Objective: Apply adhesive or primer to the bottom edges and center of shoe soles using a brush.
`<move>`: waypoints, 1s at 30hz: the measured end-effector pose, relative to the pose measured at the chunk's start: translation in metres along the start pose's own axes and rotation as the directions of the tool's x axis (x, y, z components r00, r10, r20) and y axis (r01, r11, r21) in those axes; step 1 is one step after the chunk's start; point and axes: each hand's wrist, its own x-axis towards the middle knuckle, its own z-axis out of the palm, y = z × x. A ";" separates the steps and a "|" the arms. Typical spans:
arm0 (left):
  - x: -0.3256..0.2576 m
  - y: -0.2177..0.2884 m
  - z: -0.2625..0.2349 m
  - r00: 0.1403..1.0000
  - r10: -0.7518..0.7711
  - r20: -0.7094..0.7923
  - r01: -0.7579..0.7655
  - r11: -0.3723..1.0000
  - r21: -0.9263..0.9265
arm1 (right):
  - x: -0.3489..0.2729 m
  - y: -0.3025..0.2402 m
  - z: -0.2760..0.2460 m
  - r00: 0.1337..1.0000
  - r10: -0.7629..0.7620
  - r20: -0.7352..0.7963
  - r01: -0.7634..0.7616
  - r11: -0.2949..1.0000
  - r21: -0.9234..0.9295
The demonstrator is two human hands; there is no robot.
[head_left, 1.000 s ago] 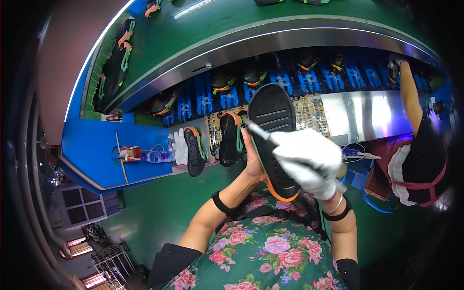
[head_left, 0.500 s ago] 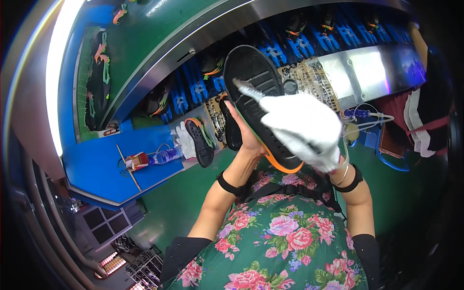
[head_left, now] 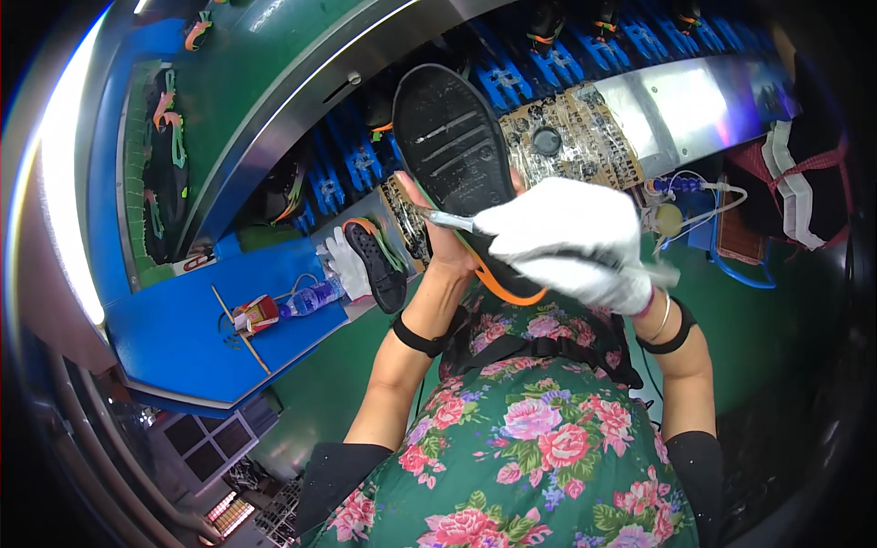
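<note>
On the blue counter (head_left: 183, 338), a small clear plastic bottle (head_left: 306, 297) lies on its side near the right edge, wearing a blue band of label round its middle. Just left of it, toward the counter's centre, sits a small red-and-white packet (head_left: 253, 315), roughly boxy in shape, its details too small to make out. At the counter's back edge, against the green wall, leans a small white tag with a red mark (head_left: 194, 264).

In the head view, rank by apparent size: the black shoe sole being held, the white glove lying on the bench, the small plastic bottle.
1. Black shoe sole, largest, though nearest the camera.
2. and 3. White glove and plastic bottle look alike; no ranking between them.
</note>
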 end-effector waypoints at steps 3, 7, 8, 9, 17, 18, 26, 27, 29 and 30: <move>-0.004 0.002 0.003 0.943 0.065 -0.326 -0.077 0.997 -0.023 | -0.005 0.003 0.007 0.997 -0.073 0.001 0.071 0.962 -0.262; 0.003 0.005 0.006 0.995 -0.103 0.017 0.100 0.988 0.114 | -0.016 -0.003 0.020 0.984 -0.102 0.149 0.150 0.920 -0.362; 0.002 0.006 0.007 0.992 -0.117 -0.051 0.118 0.992 0.035 | -0.017 -0.004 0.020 0.997 -0.059 0.054 0.072 0.957 -0.282; 0.004 0.007 0.008 0.995 -0.080 -0.067 0.087 0.992 0.096 | -0.018 -0.005 0.021 0.999 0.001 0.034 0.006 0.979 -0.202; 0.016 0.010 0.004 0.991 0.050 -0.124 -0.034 0.991 0.126 | -0.020 -0.004 0.011 0.989 -0.114 0.096 0.137 0.949 -0.285; 0.019 0.010 0.004 0.993 0.053 -0.101 -0.036 0.986 0.164 | -0.023 -0.004 0.009 0.988 -0.126 0.086 0.146 0.946 -0.288; 0.036 0.000 0.020 0.988 0.151 -0.028 -0.144 0.974 0.175 | -0.036 -0.002 -0.011 0.997 -0.052 0.065 0.066 0.970 -0.234; 0.038 0.000 0.021 0.988 0.157 -0.012 -0.152 0.971 0.186 | -0.036 -0.002 -0.015 0.998 -0.005 0.062 0.016 0.984 -0.177; 0.043 0.000 0.022 0.985 0.171 0.007 -0.169 0.960 0.222 | -0.035 -0.003 -0.024 0.997 0.063 0.050 -0.061 0.997 -0.052; 0.045 0.001 0.022 0.984 0.180 0.012 -0.178 0.952 0.248 | -0.035 -0.004 -0.026 0.995 0.101 0.000 -0.101 0.995 0.014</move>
